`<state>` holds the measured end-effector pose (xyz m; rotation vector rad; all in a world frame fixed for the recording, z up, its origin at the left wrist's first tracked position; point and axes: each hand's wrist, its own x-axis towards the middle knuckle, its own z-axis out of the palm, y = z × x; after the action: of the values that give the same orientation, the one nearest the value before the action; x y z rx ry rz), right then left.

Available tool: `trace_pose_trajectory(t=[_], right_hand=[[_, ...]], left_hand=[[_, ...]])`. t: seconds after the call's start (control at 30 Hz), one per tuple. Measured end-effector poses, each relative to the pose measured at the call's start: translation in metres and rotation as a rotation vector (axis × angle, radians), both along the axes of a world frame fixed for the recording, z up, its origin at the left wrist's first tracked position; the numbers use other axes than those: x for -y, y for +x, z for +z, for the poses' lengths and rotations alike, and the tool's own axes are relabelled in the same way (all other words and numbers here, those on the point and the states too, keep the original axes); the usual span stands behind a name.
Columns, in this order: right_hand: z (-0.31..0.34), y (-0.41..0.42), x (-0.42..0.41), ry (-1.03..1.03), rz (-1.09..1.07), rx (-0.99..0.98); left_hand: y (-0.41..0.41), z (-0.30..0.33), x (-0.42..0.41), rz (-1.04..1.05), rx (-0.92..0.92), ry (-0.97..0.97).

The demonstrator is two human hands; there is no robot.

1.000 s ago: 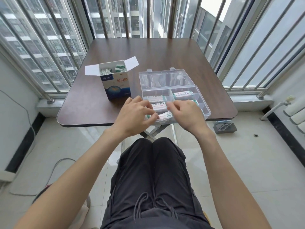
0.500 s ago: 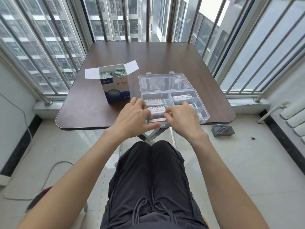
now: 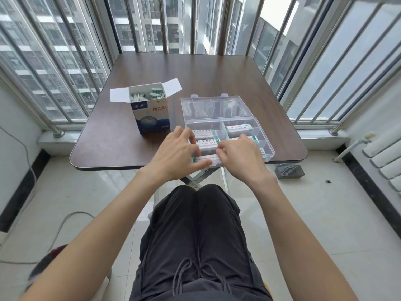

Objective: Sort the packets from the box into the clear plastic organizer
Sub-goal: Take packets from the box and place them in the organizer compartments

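Hands (image 3: 208, 156) pinch packet (image 3: 205, 158) over organizer's (image 3: 268, 148) near edge.

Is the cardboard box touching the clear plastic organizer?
Apart. In the head view, a strip of bare brown table shows between the cardboard box and the clear plastic organizer's left wall.

Left hand (image 3: 173, 157) and right hand (image 3: 238, 159) pinching one packet (image 3: 206, 158) over clear organizer (image 3: 269, 148), open box (image 3: 149, 111) beside
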<state>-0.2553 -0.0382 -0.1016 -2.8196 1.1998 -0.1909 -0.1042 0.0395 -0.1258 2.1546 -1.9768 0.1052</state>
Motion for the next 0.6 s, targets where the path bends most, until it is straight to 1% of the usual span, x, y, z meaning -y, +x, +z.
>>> trace_pose_trajectory(t=[0.1, 0.17, 0.23, 0.3, 0.37, 0.4, 0.47, 0.53, 0.57, 0.6], right_hand=[[-0.004, -0.004, 0.005, 0.047, -0.004, 0.038], [-0.006, -0.008, 0.009, 0.077, 0.001, 0.079], [-0.002, -0.013, 0.012, 0.101, 0.012, 0.167], [0.005, -0.014, 0.015, 0.139, 0.030, 0.306], [0.013, -0.006, 0.019, 0.189, 0.094, 0.423], [0.017, 0.003, 0.021, 0.200, 0.145, 0.449], [0.027, 0.028, 0.024, 0.207, 0.262, 0.477], [0.035, 0.059, 0.030, 0.202, 0.343, 0.512], [0.039, 0.077, 0.034, 0.185, 0.362, 0.520], [0.043, 0.096, 0.037, 0.164, 0.373, 0.518]], left_hand=[[0.001, -0.002, 0.001, -0.004, 0.010, -0.013], [0.001, -0.002, -0.001, -0.008, 0.031, -0.066], [0.002, -0.001, -0.005, -0.015, 0.069, -0.158], [0.005, 0.001, -0.010, -0.030, 0.077, -0.286], [0.013, 0.008, -0.014, -0.042, 0.050, -0.394], [0.020, 0.013, -0.015, -0.036, 0.024, -0.445], [0.039, 0.022, -0.017, 0.024, -0.044, -0.543], [0.064, 0.027, -0.015, 0.135, -0.069, -0.607], [0.078, 0.028, -0.013, 0.206, -0.063, -0.598], [0.094, 0.029, -0.011, 0.277, -0.064, -0.551]])
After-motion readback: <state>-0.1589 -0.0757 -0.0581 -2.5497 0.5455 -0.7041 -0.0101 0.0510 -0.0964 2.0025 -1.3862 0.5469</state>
